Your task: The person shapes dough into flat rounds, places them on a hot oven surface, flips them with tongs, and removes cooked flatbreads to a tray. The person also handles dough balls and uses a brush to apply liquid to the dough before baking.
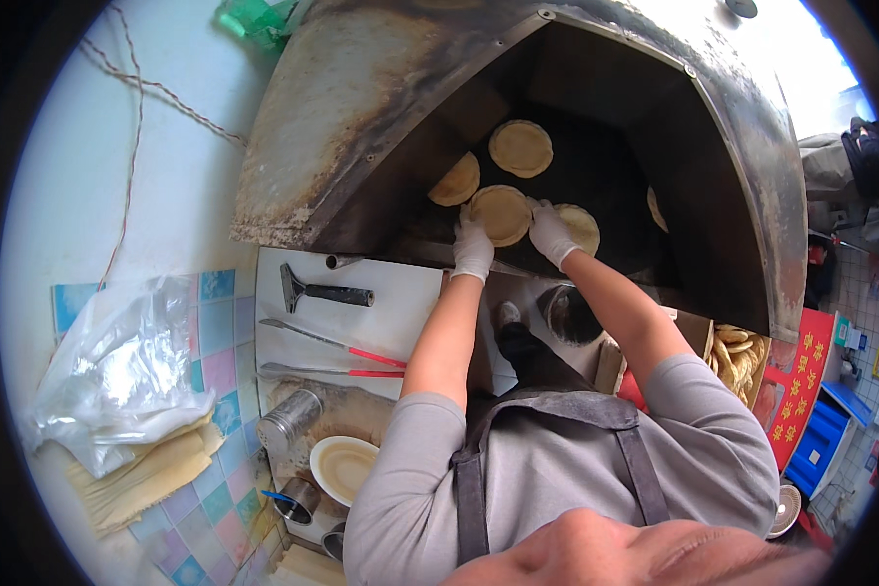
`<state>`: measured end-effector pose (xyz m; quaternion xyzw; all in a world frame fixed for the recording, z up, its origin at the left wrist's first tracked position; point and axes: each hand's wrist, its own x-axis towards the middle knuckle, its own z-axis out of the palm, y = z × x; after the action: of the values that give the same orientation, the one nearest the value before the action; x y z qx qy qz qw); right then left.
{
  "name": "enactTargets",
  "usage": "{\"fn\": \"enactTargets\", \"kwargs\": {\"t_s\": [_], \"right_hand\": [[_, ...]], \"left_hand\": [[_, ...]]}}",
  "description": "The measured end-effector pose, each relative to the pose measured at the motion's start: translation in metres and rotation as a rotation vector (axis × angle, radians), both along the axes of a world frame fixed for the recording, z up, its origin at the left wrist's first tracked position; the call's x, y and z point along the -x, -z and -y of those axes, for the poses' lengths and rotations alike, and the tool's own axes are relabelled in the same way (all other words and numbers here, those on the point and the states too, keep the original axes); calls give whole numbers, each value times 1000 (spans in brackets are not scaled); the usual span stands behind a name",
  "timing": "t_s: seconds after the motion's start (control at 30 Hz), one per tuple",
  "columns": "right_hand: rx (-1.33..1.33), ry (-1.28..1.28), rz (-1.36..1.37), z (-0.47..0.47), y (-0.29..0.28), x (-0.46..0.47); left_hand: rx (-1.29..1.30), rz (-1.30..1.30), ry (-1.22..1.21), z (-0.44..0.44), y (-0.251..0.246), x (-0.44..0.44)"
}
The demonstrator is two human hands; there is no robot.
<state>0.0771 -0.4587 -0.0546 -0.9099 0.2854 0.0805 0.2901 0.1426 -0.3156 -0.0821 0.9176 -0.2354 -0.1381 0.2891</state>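
Note:
Between my two gloved hands is a round dough flatbread [499,214] with a crimped edge. The fingers of my left hand [473,247] grip its left rim, and those of my right hand [551,230] its right rim. Whether it rests on the dark baking plate [593,168] or is lifted off it, I cannot tell. Another flatbread [582,225] lies partly hidden by my right hand. Beyond the held one are a pale flatbread [521,149] and, to its left, a flatbread [455,182] partly cut off from sight. A further flatbread [657,209] shows at the right wall.
A sooty metal hood [351,110] surrounds the plate on both sides. On the left counter lie a scraper [326,293] and red-handled tongs [351,351], near a metal canister [291,417] and a plate [346,469]. Baked breads [736,359] fill a box at right.

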Motion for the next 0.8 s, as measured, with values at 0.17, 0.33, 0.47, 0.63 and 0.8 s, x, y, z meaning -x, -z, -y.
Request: {"fn": "enactTargets", "kwargs": {"t_s": [0.17,0.33,0.47,0.63,0.8], "right_hand": [[369,-588,-44,-12,8,32],[442,-452,100,-5,-7,20],[296,-312,524,-51,-72,-14],[-351,-739,753,-219,-135,-22],[-792,-831,498,-409,-121,10]], "left_hand": [[-412,180,453,-23,-1,37],[-265,204,378,-32,-51,53],[-26,270,211,-97,-99,75],[-46,352,-243,-246,-112,125],[-396,315,-469,-340,-97,194]]}}
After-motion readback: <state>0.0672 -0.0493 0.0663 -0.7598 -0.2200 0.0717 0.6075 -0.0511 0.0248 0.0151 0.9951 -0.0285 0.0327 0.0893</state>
